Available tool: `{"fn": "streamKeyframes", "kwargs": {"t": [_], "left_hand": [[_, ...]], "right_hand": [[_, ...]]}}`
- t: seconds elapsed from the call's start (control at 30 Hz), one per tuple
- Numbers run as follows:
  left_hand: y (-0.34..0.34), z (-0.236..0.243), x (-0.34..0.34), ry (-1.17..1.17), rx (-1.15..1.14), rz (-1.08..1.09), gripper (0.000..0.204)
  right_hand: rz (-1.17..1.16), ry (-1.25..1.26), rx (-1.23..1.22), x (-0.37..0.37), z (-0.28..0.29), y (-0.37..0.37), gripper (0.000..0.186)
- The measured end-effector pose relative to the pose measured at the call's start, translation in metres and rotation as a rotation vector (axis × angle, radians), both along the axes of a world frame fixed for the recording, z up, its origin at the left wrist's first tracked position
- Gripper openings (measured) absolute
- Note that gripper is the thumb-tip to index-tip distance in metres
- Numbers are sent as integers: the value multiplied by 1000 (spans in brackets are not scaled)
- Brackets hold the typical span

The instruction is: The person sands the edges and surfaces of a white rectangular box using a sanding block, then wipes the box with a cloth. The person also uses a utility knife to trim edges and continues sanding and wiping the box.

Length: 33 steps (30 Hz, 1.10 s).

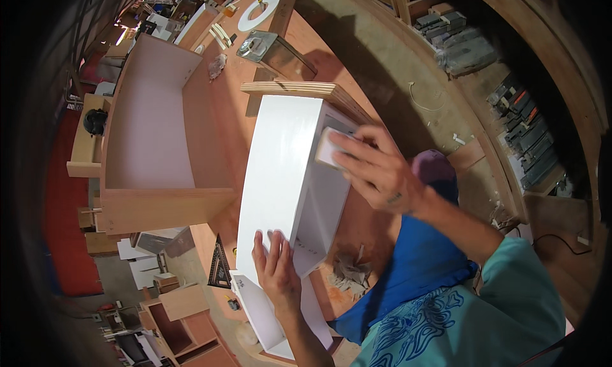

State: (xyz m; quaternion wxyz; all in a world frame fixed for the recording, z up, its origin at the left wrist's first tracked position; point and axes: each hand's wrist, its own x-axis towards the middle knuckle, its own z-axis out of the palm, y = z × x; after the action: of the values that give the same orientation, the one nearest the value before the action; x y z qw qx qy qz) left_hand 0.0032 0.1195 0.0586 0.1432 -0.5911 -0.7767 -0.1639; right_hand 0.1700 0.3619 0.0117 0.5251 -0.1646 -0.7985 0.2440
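A white box (275, 163) lies on the wooden workbench (364, 227), with an open compartment on its right side. My left hand (275, 271) rests fingertips on its white top near the lower end, fingers slightly apart. My right hand (382, 176) grips a small pale block (330, 149) at the box's upper right edge. Beyond the box's far end stands a layered plywood piece (287, 86). A second white open piece (268, 322) lies below the box, beside a crumpled grey cloth (350, 271).
An open wooden cabinet (150, 112) stands at left. Farther along the bench are a metal container (268, 51), a white ring (258, 4) and a black triangle square (218, 265) near the bottom edge. Tool cases (523, 131) line the right side; wood pieces (175, 329) lie lower left.
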Motion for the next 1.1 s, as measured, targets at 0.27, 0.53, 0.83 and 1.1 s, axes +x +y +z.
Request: {"fn": "streamKeyframes", "kwargs": {"t": [0.27, 0.53, 0.83, 1.1], "left_hand": [[142, 26, -4, -98, 132, -193, 13], [247, 24, 14, -176, 181, -122, 10], [196, 34, -65, -170, 129, 68, 19], [59, 21, -72, -279, -292, 235, 66]], "right_hand": [[120, -11, -643, 12, -105, -89, 36], [264, -21, -740, 10, -130, -76, 37], [355, 573, -1780, 13, -133, -64, 30], [983, 1139, -1907, 38, -92, -36, 48]]}}
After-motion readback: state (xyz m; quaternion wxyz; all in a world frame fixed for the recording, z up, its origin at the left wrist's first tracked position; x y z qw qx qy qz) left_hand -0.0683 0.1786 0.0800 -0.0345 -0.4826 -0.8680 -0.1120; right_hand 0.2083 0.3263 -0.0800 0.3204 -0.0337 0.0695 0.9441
